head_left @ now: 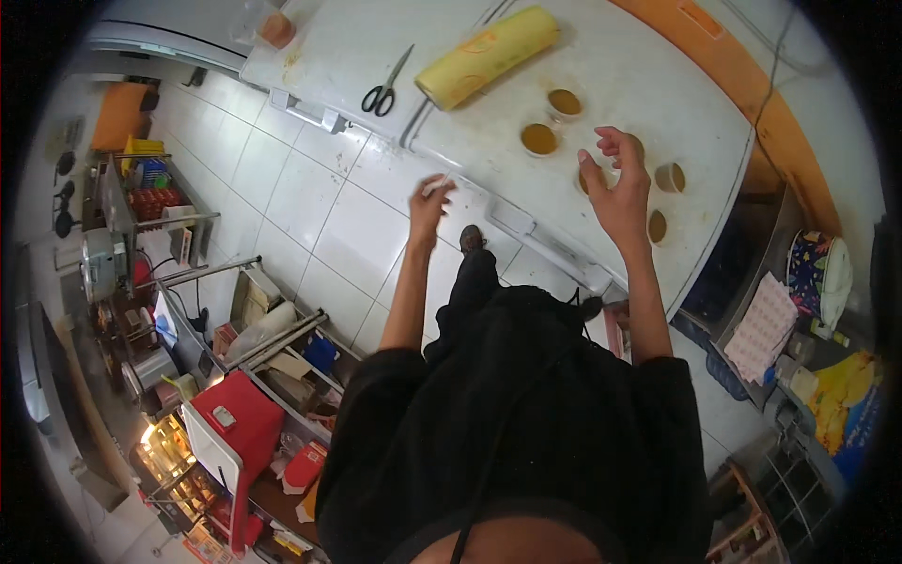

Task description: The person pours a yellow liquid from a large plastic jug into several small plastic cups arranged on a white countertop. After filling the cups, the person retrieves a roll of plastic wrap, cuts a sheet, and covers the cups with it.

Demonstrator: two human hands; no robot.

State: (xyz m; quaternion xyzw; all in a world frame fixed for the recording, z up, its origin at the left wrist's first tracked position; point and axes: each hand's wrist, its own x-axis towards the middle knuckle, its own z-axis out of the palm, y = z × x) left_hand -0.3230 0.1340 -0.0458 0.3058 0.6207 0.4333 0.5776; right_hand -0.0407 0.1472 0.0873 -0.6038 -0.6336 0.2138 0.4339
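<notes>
Above the white chest-freezer lid point(451, 127), my right hand point(620, 188) hovers among several small cups of brown sauce, its thumb apart from the bent fingers and nothing visibly held. One sauce cup point(539, 139) and another cup point(565, 103) stand left of it; a third cup point(670, 178) is to its right. The hand partly hides others. My left hand point(430, 202) hangs over the floor just off the lid's front edge, fingers loosely bent and apart, apparently holding nothing. Beyond the cups lies a yellow film-wrapped roll point(487, 56), with black-handled scissors point(386, 85) left of it.
A clear container point(274, 30) with orange-brown contents stands at the lid's far left. Freezer handles point(512, 218) jut from the front edge. Cluttered shelves and a red-and-white box point(235, 414) fill the left side. A patterned pouch point(816, 273) sits at right.
</notes>
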